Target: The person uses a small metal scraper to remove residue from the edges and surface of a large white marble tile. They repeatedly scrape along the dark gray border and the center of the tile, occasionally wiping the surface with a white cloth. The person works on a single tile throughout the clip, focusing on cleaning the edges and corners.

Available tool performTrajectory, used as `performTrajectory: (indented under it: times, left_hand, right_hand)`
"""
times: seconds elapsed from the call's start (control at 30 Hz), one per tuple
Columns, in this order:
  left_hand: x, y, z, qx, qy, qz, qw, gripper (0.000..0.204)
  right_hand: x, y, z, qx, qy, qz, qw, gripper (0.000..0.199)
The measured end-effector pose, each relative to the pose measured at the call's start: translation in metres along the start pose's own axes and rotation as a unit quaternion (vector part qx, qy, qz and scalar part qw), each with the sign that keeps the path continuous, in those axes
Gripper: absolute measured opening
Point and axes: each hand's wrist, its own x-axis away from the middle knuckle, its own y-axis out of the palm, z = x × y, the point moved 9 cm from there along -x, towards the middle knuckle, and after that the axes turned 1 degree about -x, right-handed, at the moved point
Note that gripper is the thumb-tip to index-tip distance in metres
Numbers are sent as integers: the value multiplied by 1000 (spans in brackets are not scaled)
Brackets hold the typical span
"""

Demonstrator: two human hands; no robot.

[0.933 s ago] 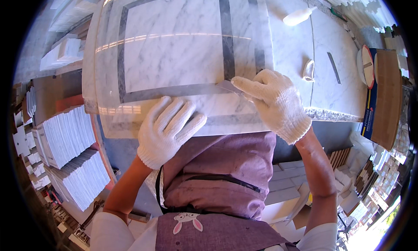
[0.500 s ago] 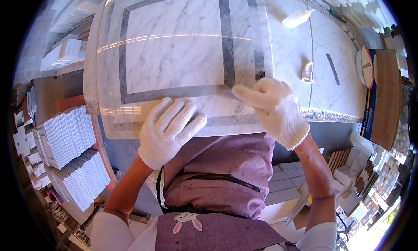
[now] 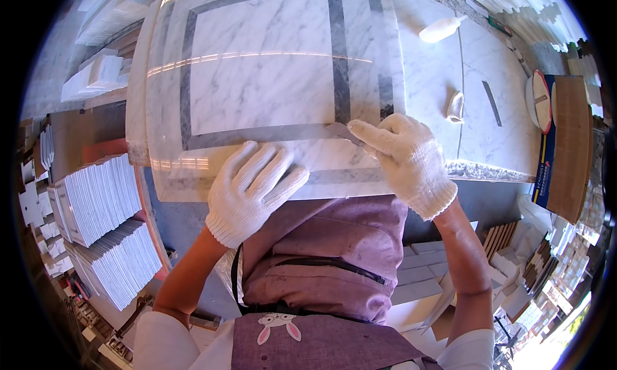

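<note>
The white marble panel with grey inlaid borders [image 3: 263, 74] looks heavy, stiff and chip-prone, best held by its near edge, where the gloved left hand [image 3: 247, 190] lies flat and unclenched and the gloved right hand [image 3: 405, 158] presses its fingertips [image 3: 360, 129] on the grey strip [image 3: 270, 135].

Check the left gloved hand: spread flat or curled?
Spread flat: the left hand lies palm-down, fingers fanned, on the marble panel.

a flat blue box [image 3: 547, 153] with an orange-and-white edge stands at the right end of the table [image 3: 488, 172].
</note>
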Motion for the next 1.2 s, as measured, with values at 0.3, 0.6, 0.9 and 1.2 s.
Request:
performTrajectory:
  times: [0.3, 0.6, 0.9, 1.2]
  left_hand:
    - [-3, -2, 1, 4, -9, 1, 1000, 39]
    - [-4, -1, -1, 7, -13, -5, 1000, 38]
    - [-1, -3, -1, 13, -13, 10, 1000, 43]
    - [-2, 0, 1, -4, -7, -10, 1000, 42]
  right_hand:
    - [1, 1, 1, 7, -7, -4, 1000, 31]
    - [-4, -6, -1, -3, -15, 13, 1000, 31]
    - [-5, -7, 0, -42, -20, 16, 999, 30]
    - [0, -3, 3, -27, -13, -8, 1000, 29]
